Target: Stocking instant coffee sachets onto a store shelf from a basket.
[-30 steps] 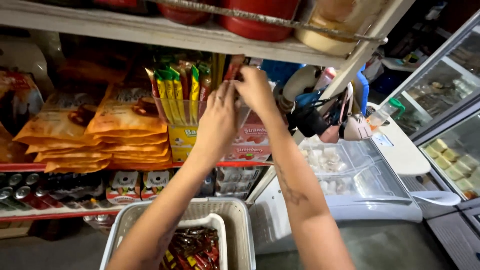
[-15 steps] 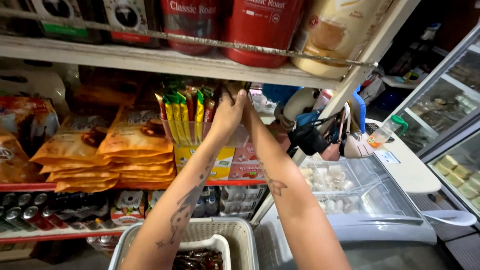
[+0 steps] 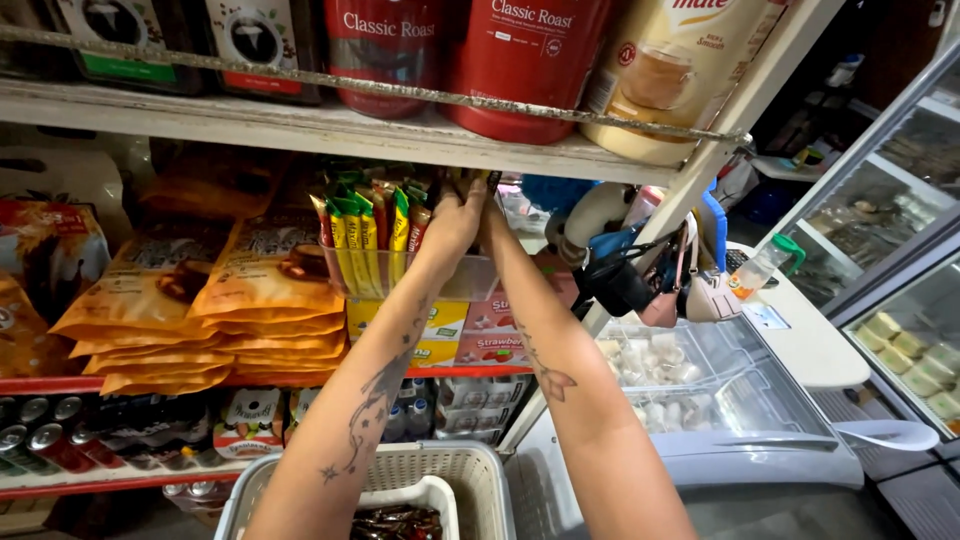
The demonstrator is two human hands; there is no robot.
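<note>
Both hands are raised to the clear plastic tray (image 3: pixel 470 280) that stands on the middle shelf, w/ the left hand (image 3: pixel 452 222) and the right hand (image 3: pixel 490 215) pressed close together just above the tray's right end. The fingers reach up under the upper shelf board (image 3: pixel 330 130), among dark sachets there; I cannot tell if they are closed on a sachet or only touching, the fingertips are hidden.

Inside the tray, left of the hands, stand the yellow-green stick packets (image 3: pixel 365 235), upright. Left of the tray lie stacked orange pouches (image 3: pixel 270 290). Under the tray are flat boxes (image 3: pixel 470 330). Well below the tray, between the forearms, is a white basket (image 3: pixel 480 475) w/ dark wrappers (image 3: pixel 395 522) inside.
</note>
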